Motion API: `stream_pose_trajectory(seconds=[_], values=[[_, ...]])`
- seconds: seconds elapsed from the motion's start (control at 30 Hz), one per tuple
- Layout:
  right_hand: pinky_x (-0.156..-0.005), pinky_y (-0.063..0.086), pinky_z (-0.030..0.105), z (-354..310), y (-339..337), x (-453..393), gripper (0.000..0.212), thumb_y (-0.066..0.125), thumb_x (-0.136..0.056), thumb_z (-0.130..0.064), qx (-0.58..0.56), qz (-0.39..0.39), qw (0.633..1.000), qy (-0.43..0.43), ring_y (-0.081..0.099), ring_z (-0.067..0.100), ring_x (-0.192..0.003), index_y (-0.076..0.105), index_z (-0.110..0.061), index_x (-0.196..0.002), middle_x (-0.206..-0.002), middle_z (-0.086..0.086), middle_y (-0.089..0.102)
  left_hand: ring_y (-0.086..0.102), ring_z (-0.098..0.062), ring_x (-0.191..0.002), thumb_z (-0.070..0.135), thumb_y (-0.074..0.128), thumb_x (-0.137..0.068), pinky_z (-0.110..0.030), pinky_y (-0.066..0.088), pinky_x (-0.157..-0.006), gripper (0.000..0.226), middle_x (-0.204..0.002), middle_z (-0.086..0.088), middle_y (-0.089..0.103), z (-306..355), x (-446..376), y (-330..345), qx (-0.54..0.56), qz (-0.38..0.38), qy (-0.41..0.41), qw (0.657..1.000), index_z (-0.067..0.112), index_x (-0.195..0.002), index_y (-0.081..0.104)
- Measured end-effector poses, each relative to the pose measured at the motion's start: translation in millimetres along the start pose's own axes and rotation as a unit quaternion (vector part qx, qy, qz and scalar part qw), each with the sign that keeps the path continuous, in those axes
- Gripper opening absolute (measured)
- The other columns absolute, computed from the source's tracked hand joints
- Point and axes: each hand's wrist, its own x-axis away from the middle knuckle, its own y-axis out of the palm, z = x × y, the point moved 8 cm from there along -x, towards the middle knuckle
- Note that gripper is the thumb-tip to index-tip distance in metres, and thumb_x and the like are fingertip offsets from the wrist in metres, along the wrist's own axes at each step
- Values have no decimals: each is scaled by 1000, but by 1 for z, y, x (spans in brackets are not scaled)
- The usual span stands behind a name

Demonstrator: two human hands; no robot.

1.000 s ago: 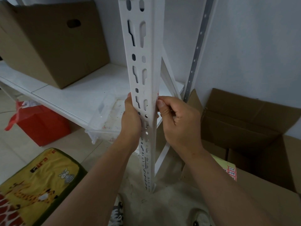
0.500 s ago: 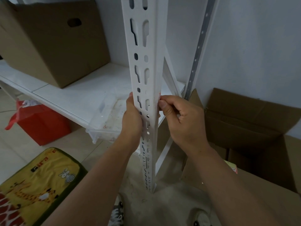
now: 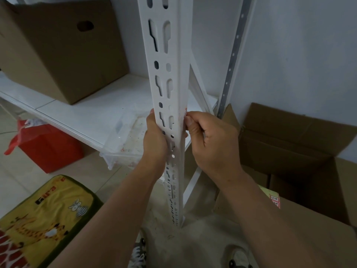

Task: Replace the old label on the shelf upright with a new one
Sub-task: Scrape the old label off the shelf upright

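A white slotted shelf upright (image 3: 166, 60) rises through the middle of the view. My left hand (image 3: 155, 140) wraps around its left flange at mid height. My right hand (image 3: 210, 144) is pressed against the right edge of the upright, thumb and forefinger pinched on a small label (image 3: 185, 111) with red print stuck there. Only a sliver of that label shows above my fingertips. A yellow sheet of labels with red print (image 3: 272, 198) lies on the cardboard box flap behind my right forearm.
A white shelf board (image 3: 81, 109) holds a closed cardboard box (image 3: 58, 49) and a clear plastic tray (image 3: 125, 140). An open cardboard box (image 3: 301, 151) sits at right. A red bag (image 3: 44, 144) and a yellow cushion (image 3: 44, 219) lie on the floor at left.
Both hands stay on the upright at almost the same spot. My right fingers have shifted slightly on the label at the edge.
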Motion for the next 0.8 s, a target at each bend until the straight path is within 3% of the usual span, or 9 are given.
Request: stream_pose_trajectory(seconds=[0.2, 0.4, 0.5, 0.63, 0.8], values=[[-53, 51, 37, -3, 4, 2, 16, 57, -95, -11, 32, 9, 999, -10, 61, 21, -62, 68, 0, -91, -75, 10, 66, 62, -3, -50, 40, 23, -103, -28, 47, -68, 74, -51, 7, 64, -1, -2, 3, 15, -15, 7, 1000, 33, -43, 65], [-54, 45, 26, -10, 3, 0, 15, 55, -93, -9, 58, 33, 998, -19, 56, 16, -59, 67, 0, -90, -74, 9, 65, 65, -6, -56, 41, 24, -103, -29, 49, -70, 66, -57, 7, 68, -1, -2, 0, 1, 3, 3, 1000, 29, -54, 66], [-54, 42, 24, -6, 2, -3, 14, 56, -92, -8, 36, 47, 998, 2, 53, 13, -58, 67, -1, -87, -71, 8, 64, 64, -1, -53, 40, 24, -103, -27, 49, -68, 70, -55, 8, 67, 0, -1, 1, -10, 1, 9, 1000, 32, -49, 68], [-62, 49, 23, 3, 3, 1, 13, 56, -95, -7, -21, 4, 999, 34, 60, 12, -72, 67, -3, -98, -84, 7, 68, 68, -11, -67, 43, 25, -103, -34, 52, -79, 66, -64, 5, 71, -3, -4, -1, -11, -15, 4, 1000, 31, -56, 70], [-79, 52, 16, 5, 3, 2, 20, 57, -96, -11, -50, -29, 997, 42, 62, 6, -91, 67, -5, -112, -100, 4, 71, 67, -7, -59, 45, 25, -102, -31, 50, -73, 68, -63, 5, 70, -2, -5, 0, 5, -18, 1, 1000, 32, -53, 70]])
